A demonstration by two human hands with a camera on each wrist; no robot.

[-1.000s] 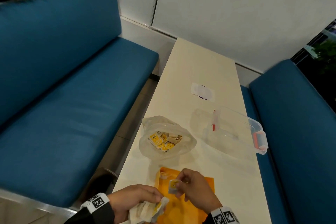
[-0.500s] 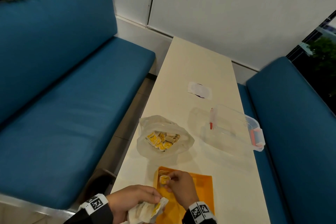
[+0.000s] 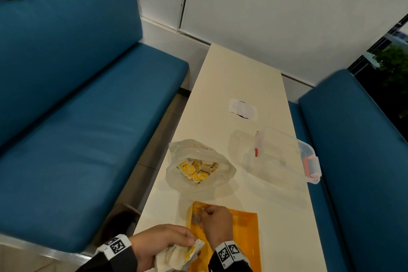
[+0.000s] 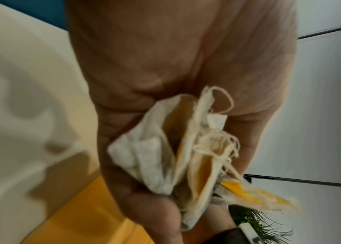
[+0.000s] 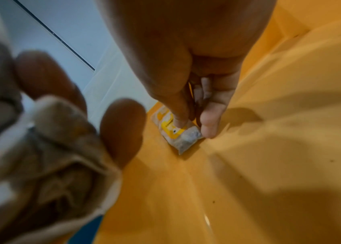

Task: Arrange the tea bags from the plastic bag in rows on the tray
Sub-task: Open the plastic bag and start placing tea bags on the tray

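Now, fields below.
Right hand (image 3: 217,219): over the far-left corner of the tray, thumb and fingers (image 5: 209,122) pinching one tea bag (image 5: 178,132) and pressing it flat on the tray floor.
Tea bag: white pouch with yellow tag, lying under the right fingertips, just beside the tray's left wall; far end hidden by the thumb.
Left hand (image 3: 154,247): near-left of the right fingers, at the tabletop edge, fingers (image 4: 136,165) curled round a bunch of tea bags (image 4: 178,155).
Bunch of tea bags: several pouches crumpled together, strings tangled, yellow tags poking out past the left fingertips; count cannot be told.
Tray (image 3: 247,234): orange, flat on the tabletop (image 3: 231,86), under the right fingers; near part cut off by the frame edge.
Plastic bag (image 3: 198,165): translucent, mouth open, beyond the right fingers and apart from the tray; more yellow-tagged tea bags inside.
Clear container (image 3: 284,157): beyond and to the right of the right fingers, red clip latches, overhanging the tabletop's right edge.
White paper patch (image 3: 242,109): further out than the container, flat on the tabletop.
Blue benches (image 3: 77,106): one on each side of the tabletop.
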